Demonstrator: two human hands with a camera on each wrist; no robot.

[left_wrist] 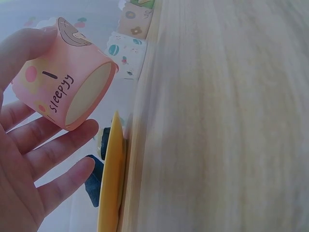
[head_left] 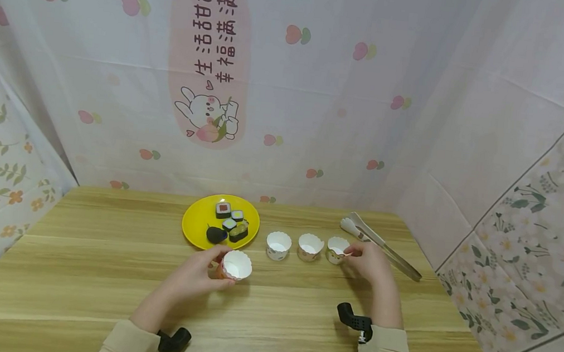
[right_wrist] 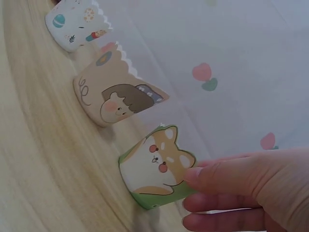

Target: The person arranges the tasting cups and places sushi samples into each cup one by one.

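Observation:
My left hand (head_left: pixel 198 272) grips a pink paper baking cup (left_wrist: pixel 67 79) by its side, thumb and fingers around it. In the left wrist view its base is tilted toward the table, and lettering shows on its wall. At the right, my right hand (head_left: pixel 369 262) pinches the rim of a green paper cup (right_wrist: pixel 157 166) with a dog on it, thumb outside. Left of that cup stand a beige paper cup (head_left: pixel 310 248) with a cartoon face and a white patterned paper cup (head_left: pixel 278 246), upright in a row.
A yellow plate (head_left: pixel 196 230) with several toy sushi pieces and a dark toy eggplant (head_left: pixel 216 235) lies beyond my left hand. Metal tongs (head_left: pixel 395 258) rest on the wooden table (head_left: pixel 269 320) behind my right hand. A printed curtain (head_left: pixel 317 117) hangs at the table's back edge.

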